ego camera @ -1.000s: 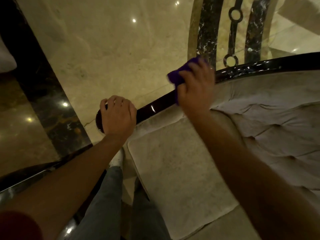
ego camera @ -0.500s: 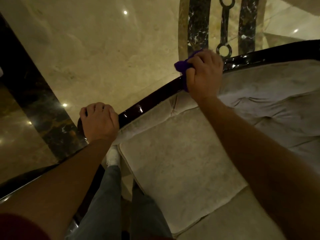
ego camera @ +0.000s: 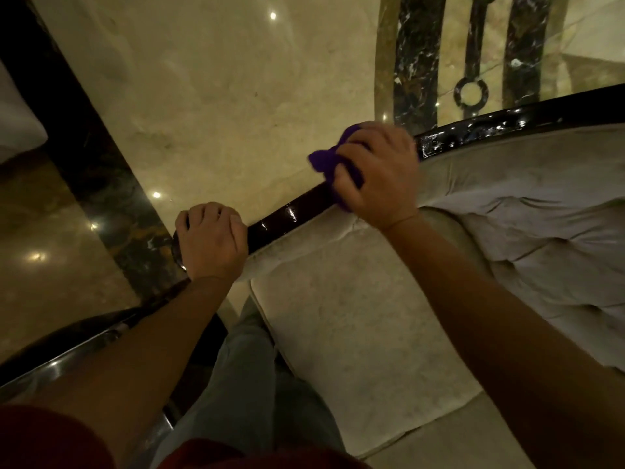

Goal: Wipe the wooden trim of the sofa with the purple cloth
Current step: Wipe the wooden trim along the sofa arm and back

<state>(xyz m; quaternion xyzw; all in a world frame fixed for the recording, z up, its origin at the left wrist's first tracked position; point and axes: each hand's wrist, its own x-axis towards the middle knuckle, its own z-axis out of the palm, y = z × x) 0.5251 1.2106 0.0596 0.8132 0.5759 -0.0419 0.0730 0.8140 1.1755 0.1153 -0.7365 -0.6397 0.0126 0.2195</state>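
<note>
I am closing my right hand [ego camera: 378, 174] tightly around the purple cloth [ego camera: 333, 162], fingers curled over it and pressing it down onto the wooden trim [ego camera: 291, 213] of the sofa. The cloth is bunching under my palm, with a crumpled corner sticking out past my knuckles on the left side, over the marble floor [ego camera: 220, 96]. The trim is running as a dark, glossy curved rail along the top edge of the sofa's arm and back, from my left hand up toward the upper right, where it is catching small glints of light. My left hand [ego camera: 211, 242] is gripping the rounded end of that trim, fingers folded over it and holding nothing else. Between my two hands a bare stretch of the shiny rail is showing. Just below the rail the pale seat cushion [ego camera: 341, 333] is lying flat, and to the right the tufted back upholstery [ego camera: 541, 238] is folding in creases. My legs in grey trousers [ego camera: 250, 384] are standing beside the sofa.
</note>
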